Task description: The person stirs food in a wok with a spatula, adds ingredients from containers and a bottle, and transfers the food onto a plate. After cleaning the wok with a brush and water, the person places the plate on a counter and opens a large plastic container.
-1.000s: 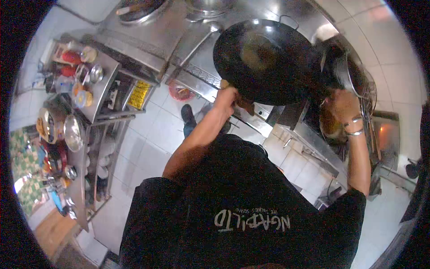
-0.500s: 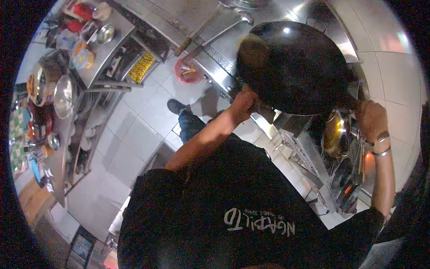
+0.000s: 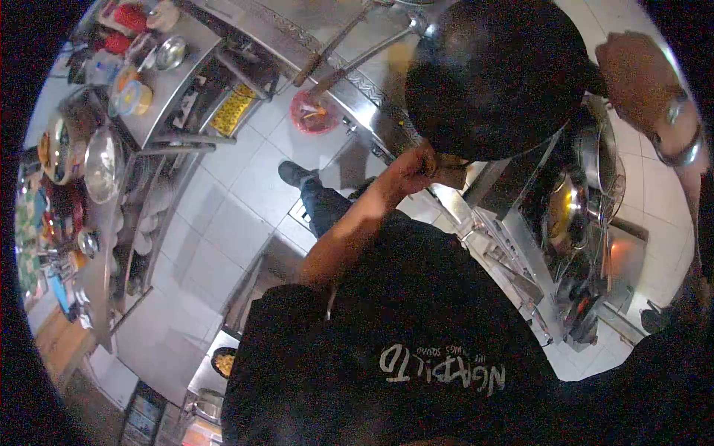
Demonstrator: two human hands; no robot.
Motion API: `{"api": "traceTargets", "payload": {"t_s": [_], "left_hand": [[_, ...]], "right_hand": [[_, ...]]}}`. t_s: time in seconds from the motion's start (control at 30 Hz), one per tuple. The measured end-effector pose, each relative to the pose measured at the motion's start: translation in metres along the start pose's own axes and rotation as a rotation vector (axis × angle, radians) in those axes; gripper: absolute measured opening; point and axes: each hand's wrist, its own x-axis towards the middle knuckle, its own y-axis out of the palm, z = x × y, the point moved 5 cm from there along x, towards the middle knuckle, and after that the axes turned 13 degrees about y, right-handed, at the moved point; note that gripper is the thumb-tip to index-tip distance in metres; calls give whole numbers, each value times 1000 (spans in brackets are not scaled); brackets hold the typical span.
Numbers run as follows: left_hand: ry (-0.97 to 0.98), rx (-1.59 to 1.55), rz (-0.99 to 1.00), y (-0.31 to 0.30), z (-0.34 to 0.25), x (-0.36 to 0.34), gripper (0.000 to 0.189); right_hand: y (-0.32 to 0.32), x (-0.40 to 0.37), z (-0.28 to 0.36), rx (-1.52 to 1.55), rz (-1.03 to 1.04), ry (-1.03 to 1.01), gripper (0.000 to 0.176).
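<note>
A large dark wok point(image 3: 494, 82) is raised over the stove side, blurred by motion. My right hand point(image 3: 636, 78), with a metal band at its wrist, is closed around the short handle on the wok's right side; its fingers are smeared. Close to the wok's lower left rim, my left hand point(image 3: 415, 167) has its fingers curled shut. What those fingers hold, if anything, is hidden. Below the wok, to the right, a metal pan point(image 3: 567, 208) shows a yellowish shine.
Two long-handled tools, one a ladle point(image 3: 413, 30), lie across the steel counter edge. A red basket point(image 3: 312, 111) stands beneath their handles. On the left, a steel table point(image 3: 178, 82) carries bowls and tubs. A large pot point(image 3: 63, 145) stands behind. Tiled floor point(image 3: 223, 201) lies between.
The wok has moved up in the view, with my right hand rising and shifting right. My left hand stays nearly in place. More of the pans below the wok now shows.
</note>
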Motion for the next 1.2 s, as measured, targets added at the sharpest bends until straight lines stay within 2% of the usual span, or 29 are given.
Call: {"api": "traceTargets", "payload": {"t_s": [0.07, 0.1, 0.17, 0.2, 0.27, 0.3, 0.37, 0.43, 0.47, 0.5, 0.53, 0.57, 0.63, 0.67, 0.7, 0.73, 0.77, 0.8, 0.83, 0.87, 0.93, 0.97, 1.0, 1.03, 1.07, 1.1, 1.17, 1.2], "left_hand": [[71, 293, 136, -1, -5, -1, 33], [111, 439, 203, 0, -7, -1, 37], [149, 592, 271, 12, -15, -3, 41], [82, 304, 135, 15, -13, -1, 31], [8, 20, 7, 7, -1, 9, 26], [35, 133, -45, -21, 8, 22, 23], [59, 256, -89, -23, 3, 30, 20], [136, 646, -64, 23, -36, 27, 22], [130, 651, -59, 34, -37, 31, 22], [211, 528, -105, 45, -43, 37, 18], [249, 471, -125, 46, -44, 50, 17], [287, 415, -142, 45, -45, 63, 15], [421, 724, -79, 29, -42, 92, 13], [467, 832, -54, 21, -37, 103, 12], [491, 726, -44, 12, -27, 108, 21], [501, 678, -38, 16, -24, 111, 26], [509, 630, -31, 20, -21, 115, 31], [396, 701, -202, 26, -21, 110, 31], [292, 766, -377, 32, -25, 103, 31], [307, 771, -398, 42, -27, 98, 31], [364, 990, -587, 52, -29, 84, 18], [378, 989, -612, 47, -30, 86, 18], [325, 903, -570, 39, -25, 90, 16], [281, 815, -525, 34, -23, 92, 15], [182, 760, -583, 44, -25, 87, 14], [201, 839, -399, 12, -21, 104, 17], [105, 803, -620, 25, -33, 87, 22], [123, 793, -635, 20, -39, 75, 22]], "right_hand": [[-13, -5, 6, -96, -217, -128, 13], [-14, -5, 8, -94, -217, -125, 13], [-4, 2, 12, -129, -75, -104, 16], [4, 5, 13, -126, -74, -101, 16], [37, 8, 10, -42, 59, -63, 12], [51, 5, 9, -39, 64, -56, 12], [78, -4, 6, 79, 2, -66, 9], [110, -8, -1, 179, 62, -42, 10], [117, -13, -6, 283, 82, 27, 14], [129, -18, -12, 386, 101, 99, 18], [161, -17, -14, 518, 53, 113, 27], [164, -19, -3, 708, 54, 125, 29], [194, -16, 34, 1030, -5, 175, 32], [199, -14, 56, 1157, 117, 250, 34], [206, -13, 84, 1325, 113, 111, 38], [235, -5, 123, 1509, 85, 220, 37], [223, -4, 137, 1552, 197, 125, 42], [254, 7, 179, 1647, 100, -15, 42], [301, 19, 221, 1550, 188, -126, 39], [336, 27, 247, 1444, 268, -246, 37], [355, 20, 213, 1019, 272, 114, 28], [401, 33, 211, 930, 372, 271, 25], [385, 28, 176, 1062, 516, 478, 26], [370, 23, 158, 1201, 417, 591, 28], [356, 18, 140, 1340, 298, 688, 32], [351, 20, 141, 1364, 47, 662, 36], [280, 2, 146, 2167, 260, 686, 42], [244, -7, 161, 2366, 224, 572, 46]]}}
